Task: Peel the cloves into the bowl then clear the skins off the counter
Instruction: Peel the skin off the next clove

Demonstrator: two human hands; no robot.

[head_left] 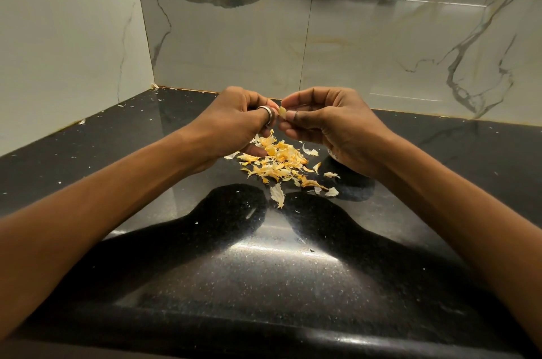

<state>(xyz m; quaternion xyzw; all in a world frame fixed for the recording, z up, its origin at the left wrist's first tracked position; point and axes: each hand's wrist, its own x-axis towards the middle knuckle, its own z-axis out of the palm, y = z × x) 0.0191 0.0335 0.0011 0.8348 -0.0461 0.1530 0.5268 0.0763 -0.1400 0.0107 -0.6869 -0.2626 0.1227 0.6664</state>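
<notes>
Both hands are raised over the counter, fingertips meeting. The right hand pinches the clove between thumb and forefinger. The left hand, fingers curled and with a ring on the thumb, grips the same clove from the other side. The clove sits between our two hands, clear of the counter. The skins lie in a loose heap directly below the hands, with a few stray pieces on our side of it. Small flecks lie well out to the left of the left hand. Something pale shows under the heel of the right hand; we cannot tell what it is.
</notes>
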